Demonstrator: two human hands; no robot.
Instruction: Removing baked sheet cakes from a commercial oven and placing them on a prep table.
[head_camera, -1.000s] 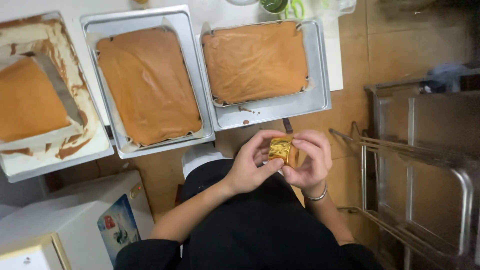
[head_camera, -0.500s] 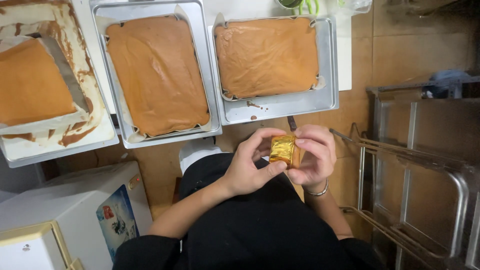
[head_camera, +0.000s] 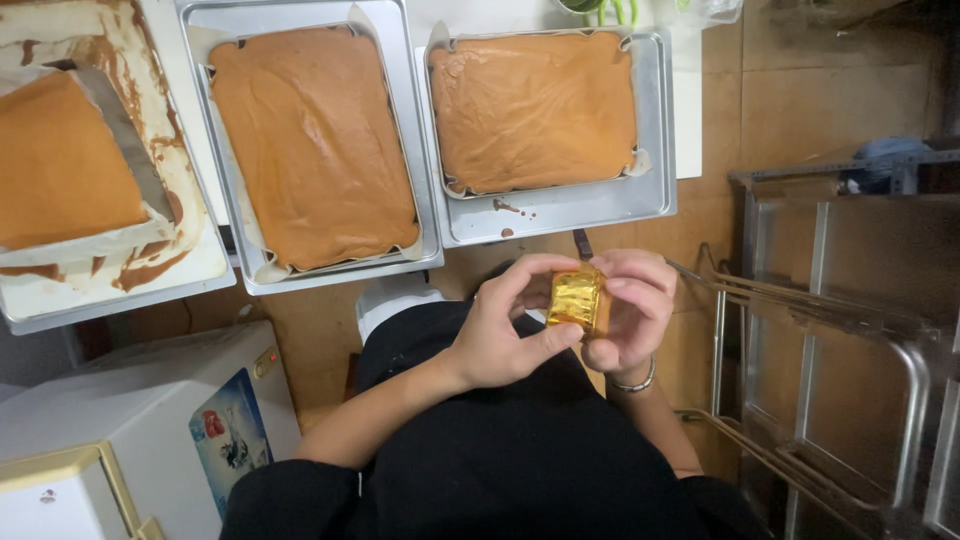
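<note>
Item: gold foil block (head_camera: 574, 298), clamped between fingers of left hand (head_camera: 505, 335) and right hand (head_camera: 630, 310). Cake trays (head_camera: 560, 215) at twelve o'clock. Handling advice: steady grip, peel foil gently.

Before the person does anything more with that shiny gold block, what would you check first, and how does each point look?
1. Both hands on the gold foil-wrapped block: ok, left hand and right hand grip it from either side.
2. Foil intact: cannot tell, only one face shows.
3. Block held away from the cakes: ok, it sits in front of the body, below the tray edge.
4. Middle cake tray and right cake tray flat on the counter: ok.
5. Right tray clean: not ok, brown drips lie on its bare metal.
6. Metal rack apart from the right elbow: ok.
</note>
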